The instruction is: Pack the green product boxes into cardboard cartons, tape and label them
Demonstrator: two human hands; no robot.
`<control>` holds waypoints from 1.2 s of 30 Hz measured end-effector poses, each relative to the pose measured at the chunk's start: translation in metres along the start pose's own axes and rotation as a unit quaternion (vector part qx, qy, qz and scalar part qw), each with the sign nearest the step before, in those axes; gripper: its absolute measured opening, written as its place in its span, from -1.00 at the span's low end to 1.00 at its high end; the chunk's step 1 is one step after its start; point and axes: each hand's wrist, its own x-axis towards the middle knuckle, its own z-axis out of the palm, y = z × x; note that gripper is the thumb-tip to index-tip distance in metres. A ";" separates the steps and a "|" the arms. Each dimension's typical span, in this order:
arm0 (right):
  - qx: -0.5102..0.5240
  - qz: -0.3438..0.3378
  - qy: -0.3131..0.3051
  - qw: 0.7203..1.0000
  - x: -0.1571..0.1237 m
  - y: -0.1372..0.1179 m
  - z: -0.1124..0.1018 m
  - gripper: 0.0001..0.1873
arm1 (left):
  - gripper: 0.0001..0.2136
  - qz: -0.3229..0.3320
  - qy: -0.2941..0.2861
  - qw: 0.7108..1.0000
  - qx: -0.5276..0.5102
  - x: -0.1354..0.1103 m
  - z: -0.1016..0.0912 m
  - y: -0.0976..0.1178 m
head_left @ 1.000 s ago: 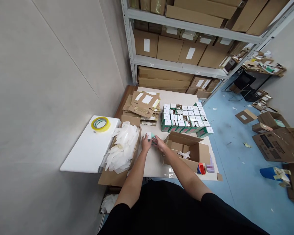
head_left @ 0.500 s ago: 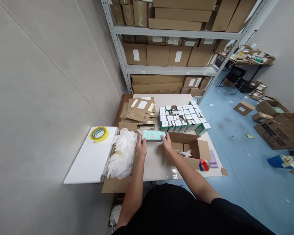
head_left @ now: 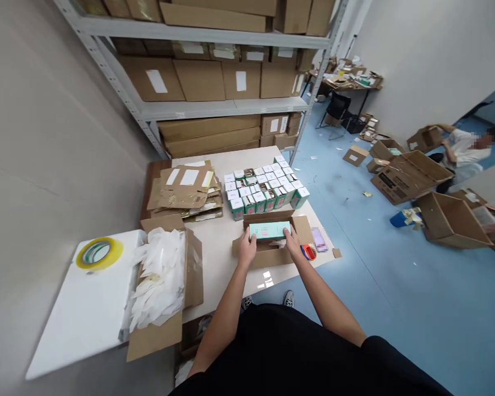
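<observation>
Between my two hands is a mint-green box (head_left: 269, 230), long and flat, held level by its ends. My left hand (head_left: 247, 247) grips the left end, and my right hand (head_left: 291, 242) the right end, thumbs on top. Directly beneath it stands an open cardboard carton (head_left: 268, 259), flaps spread, with something white partly showing inside. Behind the carton, several upright green-and-white boxes (head_left: 268, 190) stand in rows. At the carton's right are a red and blue object (head_left: 308, 252) and a blurred purple item (head_left: 319, 240).
To my left, a carton of white crumpled sheets (head_left: 159, 280) stands beside a white board (head_left: 91, 302) bearing a yellow tape roll (head_left: 99, 253). Flattened cardboard (head_left: 185, 187) lies stacked behind. A shelf rack (head_left: 226, 110) rises at the back. Another person (head_left: 466, 148) is among cartons at right.
My hands have carried the mint-green box to the right, from beside the open carton to above it. My view has turned right, bringing another person into sight.
</observation>
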 end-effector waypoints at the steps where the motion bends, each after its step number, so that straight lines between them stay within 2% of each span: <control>1: -0.007 0.022 0.012 1.000 0.003 0.002 -0.008 -0.10 | -0.46 0.002 -0.002 1.000 0.023 0.002 0.004 0.001; 3: -0.009 0.048 0.026 0.998 0.007 0.003 -0.021 -0.05 | -0.42 0.014 -0.020 0.997 0.072 0.008 0.006 0.000; 6: 0.013 0.040 0.024 0.999 0.004 0.004 -0.033 -0.09 | -0.36 0.027 -0.104 0.981 0.163 0.016 0.003 -0.014; 10: 0.021 0.030 -0.008 0.999 -0.007 0.006 -0.040 -0.19 | -0.03 0.003 -0.257 0.929 0.266 0.016 0.003 -0.044; 12: 0.028 0.033 -0.022 0.999 -0.011 0.006 -0.039 -0.23 | 0.07 0.007 -0.289 0.914 0.286 0.010 0.007 -0.058; 14: 0.032 0.028 -0.033 0.999 -0.013 0.006 -0.036 -0.26 | -0.02 0.032 -0.265 0.921 0.284 0.003 0.012 -0.069; 17: 0.024 0.017 -0.041 0.999 -0.012 0.005 -0.028 -0.30 | -0.48 0.081 -0.190 0.945 0.253 -0.009 0.019 -0.078; 19: 0.016 0.004 -0.046 0.999 -0.011 0.004 -0.024 -0.33 | -0.77 0.099 -0.161 0.954 0.234 -0.017 0.022 -0.079; 21: 0.007 -0.015 -0.057 0.998 -0.009 0.000 -0.023 -0.34 | -0.92 0.102 -0.147 0.959 0.219 -0.025 0.024 -0.077; 29: 0.011 -0.082 -0.141 0.987 0.010 -0.025 -0.042 -0.40 | -0.94 0.111 -0.076 0.972 0.195 -0.078 0.029 -0.048; 32: 0.017 -0.108 -0.188 0.976 0.011 -0.028 -0.043 -0.43 | -0.95 0.095 -0.050 0.969 0.225 -0.109 0.027 -0.035; 36: 0.015 -0.154 -0.266 0.951 -0.004 -0.024 -0.034 -0.48 | -0.95 0.053 -0.005 0.966 0.255 -0.161 0.027 -0.023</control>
